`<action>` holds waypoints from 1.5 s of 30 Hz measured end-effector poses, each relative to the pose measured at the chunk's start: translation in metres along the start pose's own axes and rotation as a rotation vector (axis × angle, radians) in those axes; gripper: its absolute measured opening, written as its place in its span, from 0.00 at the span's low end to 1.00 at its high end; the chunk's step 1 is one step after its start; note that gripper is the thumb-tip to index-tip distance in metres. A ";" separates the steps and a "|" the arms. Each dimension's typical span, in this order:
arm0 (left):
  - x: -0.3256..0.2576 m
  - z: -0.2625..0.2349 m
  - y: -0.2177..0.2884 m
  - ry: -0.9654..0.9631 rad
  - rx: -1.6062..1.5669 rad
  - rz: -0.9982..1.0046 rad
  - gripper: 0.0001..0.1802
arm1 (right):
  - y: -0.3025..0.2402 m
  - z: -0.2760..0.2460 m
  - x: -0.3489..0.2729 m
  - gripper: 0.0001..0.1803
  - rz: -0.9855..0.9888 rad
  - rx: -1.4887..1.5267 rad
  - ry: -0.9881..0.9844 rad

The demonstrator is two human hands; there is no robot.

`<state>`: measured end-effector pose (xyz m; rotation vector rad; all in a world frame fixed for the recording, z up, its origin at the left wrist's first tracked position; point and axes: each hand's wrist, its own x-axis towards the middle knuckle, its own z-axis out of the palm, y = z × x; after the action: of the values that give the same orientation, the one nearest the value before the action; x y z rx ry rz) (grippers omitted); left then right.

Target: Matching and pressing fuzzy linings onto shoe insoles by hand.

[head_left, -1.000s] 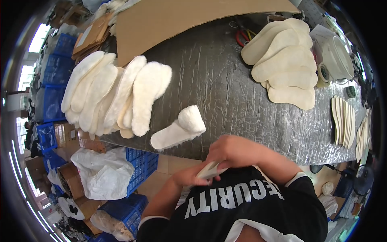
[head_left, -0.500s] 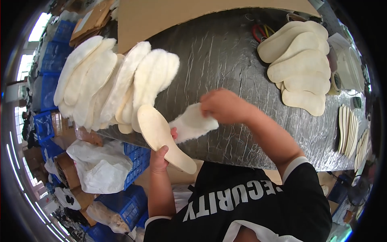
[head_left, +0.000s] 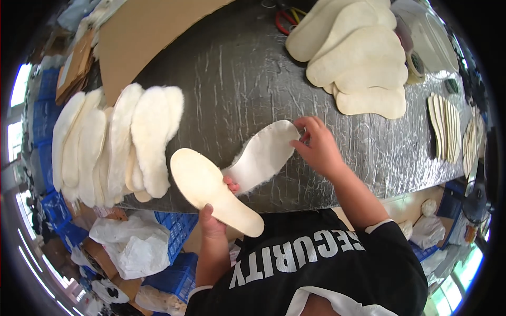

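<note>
A smooth cream insole (head_left: 211, 181) is gripped in my left hand (head_left: 212, 220), thumb on top and fingers curled beneath it. Those fingertips come out at its far edge, against a white fleece insole (head_left: 266, 158). This second insole shows a smooth white face, with fluff along its rim. At its upper right end, my right hand (head_left: 319, 145) pinches the edge between thumb and fingers. Left of both hands lies a row of fluffy white insoles (head_left: 153, 134), overlapping at the table's near edge.
Flat cream insoles (head_left: 363, 58) are fanned out at the far right, beside red-handled scissors (head_left: 284, 21). Thin insoles (head_left: 445, 129) stand in a row at the right edge. Brown cardboard (head_left: 142, 37) covers the far left. Blue crates (head_left: 176, 231) and a white bag (head_left: 129, 245) sit below the table.
The view has shifted, so the table's things appear elsewhere. My right hand now pinches the white insole's end, and its smooth face shows more fully. My left hand keeps the cream insole.
</note>
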<state>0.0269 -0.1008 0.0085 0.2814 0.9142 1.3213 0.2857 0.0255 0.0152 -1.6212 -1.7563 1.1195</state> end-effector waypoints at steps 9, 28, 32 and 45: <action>-0.008 -0.025 0.035 -0.041 -0.189 -0.035 0.54 | 0.015 0.012 -0.016 0.09 0.177 0.146 0.064; 0.036 0.085 0.058 -0.430 1.794 0.268 0.49 | 0.019 -0.005 -0.039 0.17 0.357 0.413 0.020; 0.045 0.087 0.037 -0.414 1.915 0.293 0.45 | 0.022 0.001 -0.038 0.20 0.424 0.544 -0.064; 0.064 0.096 0.017 -0.576 1.944 0.351 0.53 | 0.032 -0.002 -0.039 0.18 0.493 0.815 -0.081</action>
<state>0.0811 -0.0086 0.0540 2.2193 1.3659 0.1191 0.3118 -0.0135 -0.0036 -1.4837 -0.7309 1.8288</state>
